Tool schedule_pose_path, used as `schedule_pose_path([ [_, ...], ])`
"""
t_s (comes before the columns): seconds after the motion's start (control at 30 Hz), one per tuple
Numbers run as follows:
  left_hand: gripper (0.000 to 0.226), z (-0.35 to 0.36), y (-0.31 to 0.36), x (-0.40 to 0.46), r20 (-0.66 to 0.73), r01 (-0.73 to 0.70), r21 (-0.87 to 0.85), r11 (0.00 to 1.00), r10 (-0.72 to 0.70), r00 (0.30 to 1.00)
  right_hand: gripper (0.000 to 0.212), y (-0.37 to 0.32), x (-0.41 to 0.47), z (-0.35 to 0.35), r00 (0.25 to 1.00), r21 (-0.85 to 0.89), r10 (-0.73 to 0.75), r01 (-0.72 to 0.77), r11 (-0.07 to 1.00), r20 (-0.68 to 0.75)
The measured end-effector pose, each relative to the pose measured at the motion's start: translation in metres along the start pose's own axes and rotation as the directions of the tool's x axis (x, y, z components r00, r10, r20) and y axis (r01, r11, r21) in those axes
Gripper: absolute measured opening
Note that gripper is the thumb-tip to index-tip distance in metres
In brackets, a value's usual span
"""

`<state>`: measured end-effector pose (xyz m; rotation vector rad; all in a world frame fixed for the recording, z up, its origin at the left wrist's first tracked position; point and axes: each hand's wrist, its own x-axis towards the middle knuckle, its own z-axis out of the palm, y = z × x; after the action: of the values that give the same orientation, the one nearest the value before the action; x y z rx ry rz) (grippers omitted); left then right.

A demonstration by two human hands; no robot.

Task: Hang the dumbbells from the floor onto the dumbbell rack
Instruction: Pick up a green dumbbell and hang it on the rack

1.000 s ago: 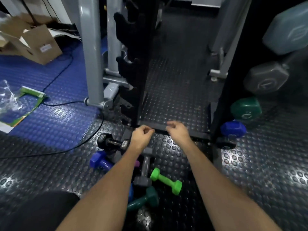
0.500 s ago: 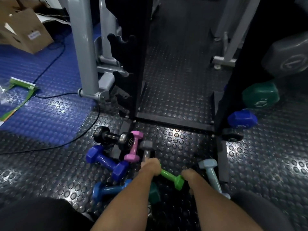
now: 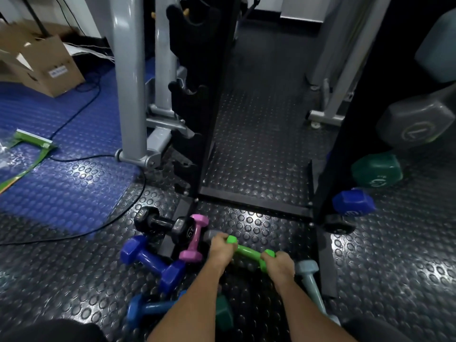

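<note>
Both hands — left hand (image 3: 222, 248), right hand (image 3: 277, 264) — have dropped from the rack (image 3: 197, 99) to grip the green dumbbell (image 3: 248, 251) — next, lift toward a cradle.

We see a bright green dumbbell (image 3: 249, 253), a pink one (image 3: 194, 238), a dark blue one (image 3: 152, 262) and a black one (image 3: 161, 222) on the near floor. The black mat (image 3: 394, 267) has a pattern of round studs; the left mat (image 3: 74, 188) is blue.
</note>
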<state>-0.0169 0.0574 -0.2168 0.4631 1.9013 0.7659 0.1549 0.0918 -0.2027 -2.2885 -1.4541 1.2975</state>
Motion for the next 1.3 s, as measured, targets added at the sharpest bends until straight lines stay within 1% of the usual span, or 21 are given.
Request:
schedule_pose_path([
  [0.07,0.029,-0.005,0.010,0.002,-0.008,-0.008,-0.179,0.984,0.007,1.000,0.039,-0.018,-0.009,-0.012,0.996,0.071,-0.057,0.062,0.996,-0.066],
  [0.13,0.029,-0.012,0.022,-0.002,0.015,-0.004,-0.304,0.953,0.009,1.000,0.029,-0.035,-0.017,-0.025,0.989,0.150,-0.098,0.114,0.982,-0.113],
  [0.17,0.032,-0.017,0.029,-0.004,0.047,0.000,-0.355,0.935,0.018,0.999,0.024,-0.044,-0.020,-0.032,0.984,0.174,-0.118,0.140,0.975,-0.135],
  [0.23,0.041,-0.030,0.049,-0.019,0.175,0.017,-0.420,0.907,0.063,0.983,0.020,-0.060,-0.023,-0.046,0.971,0.218,-0.152,0.192,0.957,-0.185],
  [0.3,0.042,-0.046,0.075,-0.034,0.300,-0.012,-0.416,0.910,0.149,0.942,0.021,-0.077,-0.027,-0.061,0.951,0.234,-0.211,0.263,0.936,-0.224],
  [0.33,0.045,-0.054,0.088,-0.040,0.325,-0.039,-0.403,0.914,0.182,0.928,0.020,-0.087,-0.029,-0.070,0.939,0.233,-0.246,0.302,0.924,-0.241],
  [0.43,0.063,-0.076,0.130,-0.059,0.324,-0.180,-0.340,0.923,0.295,0.899,0.021,-0.116,-0.035,-0.103,0.885,0.201,-0.374,0.434,0.878,-0.277],
  [0.47,0.063,-0.084,0.148,-0.066,0.334,-0.230,-0.316,0.920,0.335,0.881,0.022,-0.128,-0.036,-0.117,0.861,0.181,-0.424,0.481,0.858,-0.281],
  [0.5,0.057,-0.090,0.160,-0.072,0.351,-0.267,-0.301,0.915,0.367,0.862,0.023,-0.138,-0.036,-0.129,0.838,0.151,-0.467,0.519,0.841,-0.281],
  [0.57,0.048,-0.105,0.187,-0.086,0.404,-0.316,-0.317,0.894,0.429,0.808,0.020,-0.168,-0.039,-0.157,0.774,0.078,-0.567,0.608,0.790,-0.283],
  [0.63,0.051,-0.119,0.209,-0.106,0.432,-0.384,-0.327,0.863,0.498,0.752,0.013,-0.200,-0.049,-0.181,0.701,0.021,-0.654,0.687,0.727,-0.286],
  [0.67,0.054,-0.125,0.221,-0.116,0.429,-0.433,-0.325,0.840,0.540,0.724,0.011,-0.216,-0.055,-0.192,0.669,-0.001,-0.686,0.715,0.699,-0.286],
  [0.73,0.057,-0.137,0.244,-0.136,0.402,-0.508,-0.335,0.794,0.608,0.685,0.017,-0.245,-0.068,-0.212,0.620,-0.023,-0.727,0.756,0.654,-0.294],
  [0.8,0.053,-0.149,0.268,-0.157,0.357,-0.575,-0.344,0.742,0.670,0.651,0.022,-0.272,-0.081,-0.230,0.591,-0.039,-0.748,0.776,0.629,-0.303],
  [0.87,0.048,-0.162,0.291,-0.179,0.301,-0.645,-0.374,0.667,0.745,0.596,0.027,-0.300,-0.099,-0.250,0.547,-0.047,-0.776,0.807,0.588,-0.315],
  [0.97,0.045,-0.180,0.325,-0.211,0.215,-0.719,-0.398,0.570,0.820,0.530,0.030,-0.338,-0.136,-0.281,0.456,-0.085,-0.823,0.856,0.509,-0.339],
  [1.03,0.046,-0.190,0.345,-0.232,0.178,-0.741,-0.419,0.525,0.847,0.500,0.031,-0.362,-0.160,-0.299,0.407,-0.113,-0.838,0.874,0.473,-0.362],
  [1.17,0.047,-0.211,0.379,-0.285,0.120,-0.748,-0.507,0.428,0.894,0.431,0.052,-0.396,-0.201,-0.327,0.321,-0.071,-0.853,0.922,0.381,-0.412],
  [1.2,0.048,-0.215,0.386,-0.299,0.113,-0.741,-0.532,0.410,0.902,0.417,0.052,-0.403,-0.210,-0.334,0.307,-0.055,-0.854,0.931,0.361,-0.420],
  [1.3,0.043,-0.225,0.405,-0.334,0.069,-0.724,-0.594,0.350,0.919,0.388,0.038,-0.426,-0.240,-0.356,0.271,-0.023,-0.865,0.951,0.309,-0.421],
])
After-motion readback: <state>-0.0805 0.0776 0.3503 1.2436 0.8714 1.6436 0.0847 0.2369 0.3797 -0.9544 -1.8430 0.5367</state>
